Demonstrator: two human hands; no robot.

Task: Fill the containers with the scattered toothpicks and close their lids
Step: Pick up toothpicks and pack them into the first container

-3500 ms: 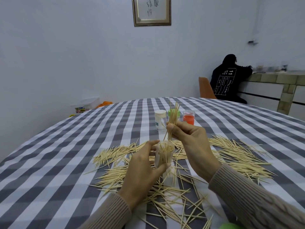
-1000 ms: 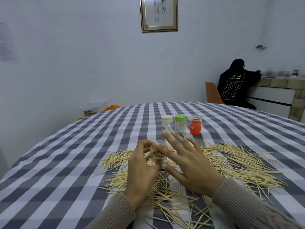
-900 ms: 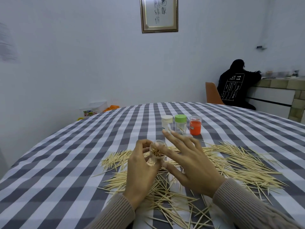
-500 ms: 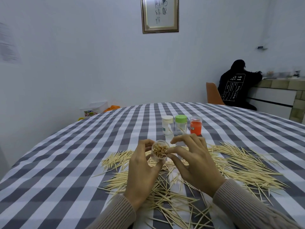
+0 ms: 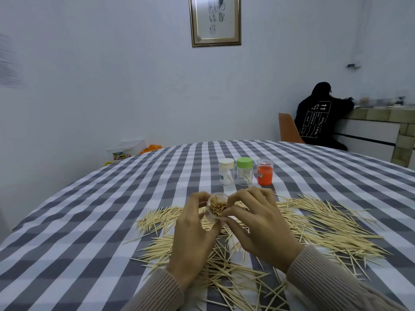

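Note:
My left hand [image 5: 193, 234] grips a small clear container [image 5: 216, 207] full of toothpicks, tilted so its open mouth faces me. My right hand [image 5: 258, 223] is beside it with fingers curled, its fingertips at the container's rim and on the toothpick ends. Many loose toothpicks [image 5: 314, 223] lie scattered on the checked tablecloth [image 5: 89, 221] under and to the right of both hands. Behind them stand three containers in a row: one with a white lid [image 5: 226, 172], one with a green lid [image 5: 244, 171] and an orange one [image 5: 265, 172].
A person in a black hooded top [image 5: 318, 117] sits on an orange chair [image 5: 288, 129] at a counter at the back right. A clear plastic box [image 5: 125, 149] stands beyond the table's far left edge. A framed picture [image 5: 215, 20] hangs on the wall.
Earlier my right hand pushed a bunch of toothpicks into the container, then spread its fingers over the mouth. Now those fingers have curled in onto the rim and toothpick ends.

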